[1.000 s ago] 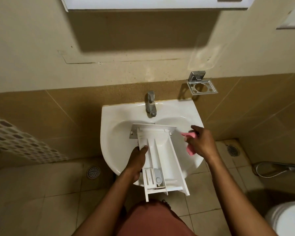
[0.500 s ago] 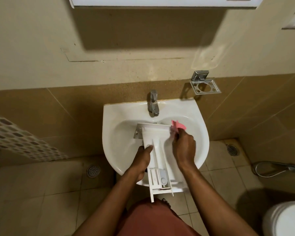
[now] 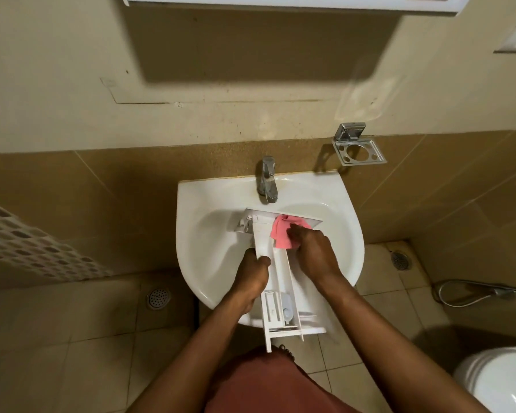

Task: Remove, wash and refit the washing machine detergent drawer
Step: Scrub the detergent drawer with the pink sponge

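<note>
Single head cam, wide-angle. Looks forward and steeply down from above the sink [image 3: 191, 234]. Sits close: centres on drawer [image 3: 280, 275], cloth [image 3: 280, 234], left hand [image 3: 252, 281] and right hand [image 3: 313, 254], forearms running in from the bottom edge. Takes in tap [image 3: 267, 180] and wall [image 3: 221, 84] up top, floor [image 3: 72, 353] at the sides. Clips toilet [image 3: 495, 383] bottom right. Bends straight lines near the edges.

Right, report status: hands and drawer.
Left hand grips detergent drawer by left wall. Right hand holds pink cloth inside far end. Drawer across sink, near end overhanging. Nothing blocking.
</note>
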